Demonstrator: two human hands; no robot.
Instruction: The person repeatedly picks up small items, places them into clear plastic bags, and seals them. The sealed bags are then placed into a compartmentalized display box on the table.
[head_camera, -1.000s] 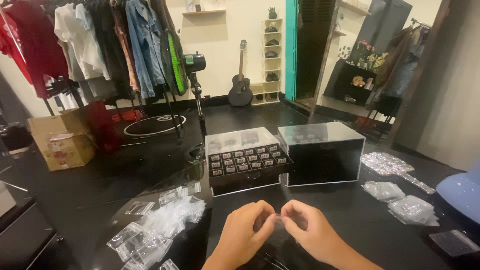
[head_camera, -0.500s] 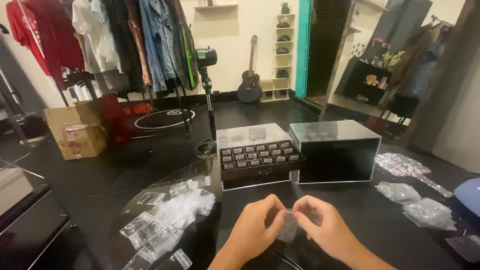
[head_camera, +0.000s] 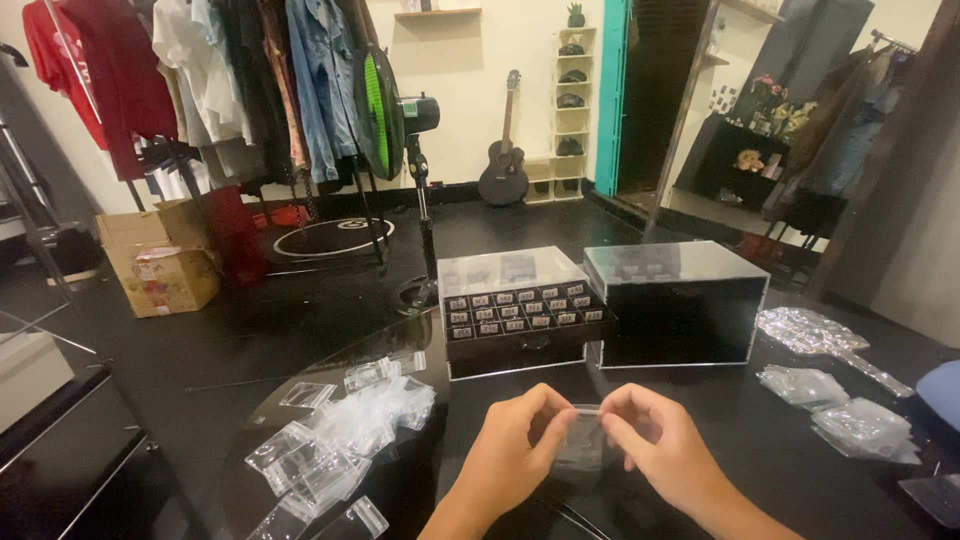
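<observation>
A small clear plastic bag (head_camera: 582, 440) hangs between the two hands, low at the near edge of the glass table (head_camera: 700, 420). The left hand (head_camera: 515, 455) pinches its upper left corner with thumb and fingertips closed on it; the right hand (head_camera: 655, 445) pinches the upper right corner the same way. To the near left lies a loose heap of clear bags (head_camera: 335, 440). Just beyond the hands stands a black drawer box (head_camera: 520, 315) with rows of small labelled compartments, and beside it on the right a black box with a clear lid (head_camera: 680, 305). More bags (head_camera: 835, 410) lie far right.
</observation>
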